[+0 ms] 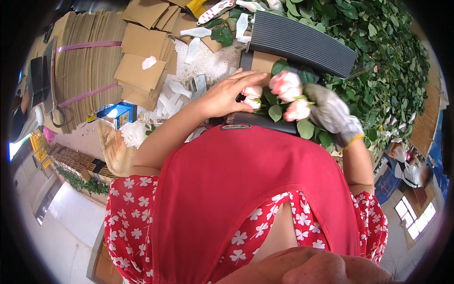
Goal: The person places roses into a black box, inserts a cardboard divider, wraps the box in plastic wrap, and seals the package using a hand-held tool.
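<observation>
My bare left hand (227,94) reaches over a black stand, thumb and fingers spread on either side of a pale pink rose (252,95). Whether it grips that bloom is unclear. My right hand (328,112), in a whitish work glove with a yellow cuff edge, is blurred and curls around the stems of pink roses (285,86). Another pink rose (298,109) faces left beside the glove, with green leaves (275,113) between the blooms. Behind the flowers lies a piece of brown cardboard (266,62), partly under a ribbed black panel (301,42).
Rose foliage (383,64) is heaped at the right. Cardboard sheets (142,71) and a strapped cardboard stack (88,67) stand left. White foam net sleeves (193,49), a metal stapler (198,85) and a blue box (124,114) lie about. A person (413,172) is at far right.
</observation>
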Demonstrator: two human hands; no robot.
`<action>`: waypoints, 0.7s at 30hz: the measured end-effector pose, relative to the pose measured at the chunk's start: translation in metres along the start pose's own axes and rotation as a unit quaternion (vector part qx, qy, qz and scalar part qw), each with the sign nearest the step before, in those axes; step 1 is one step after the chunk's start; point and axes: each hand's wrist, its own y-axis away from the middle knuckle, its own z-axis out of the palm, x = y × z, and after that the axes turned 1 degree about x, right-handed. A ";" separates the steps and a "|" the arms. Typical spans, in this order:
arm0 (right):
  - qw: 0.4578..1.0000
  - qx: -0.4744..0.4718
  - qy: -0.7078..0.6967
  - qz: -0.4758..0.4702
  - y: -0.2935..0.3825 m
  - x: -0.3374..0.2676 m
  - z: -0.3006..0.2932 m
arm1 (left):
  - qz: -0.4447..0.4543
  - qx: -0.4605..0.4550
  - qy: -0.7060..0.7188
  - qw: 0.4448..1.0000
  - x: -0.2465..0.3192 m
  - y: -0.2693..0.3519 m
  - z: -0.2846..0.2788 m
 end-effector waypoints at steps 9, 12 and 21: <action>0.993 0.029 0.097 -0.059 -0.033 -0.014 0.029 | 0.084 0.075 -0.039 0.993 -0.019 0.000 0.016; 0.990 0.025 0.118 -0.071 -0.034 -0.007 0.032 | 0.091 0.116 -0.015 0.989 -0.015 -0.004 0.011; 0.995 0.065 -0.058 -0.038 -0.015 -0.034 -0.026 | 0.158 0.032 -0.118 0.980 -0.025 -0.015 -0.001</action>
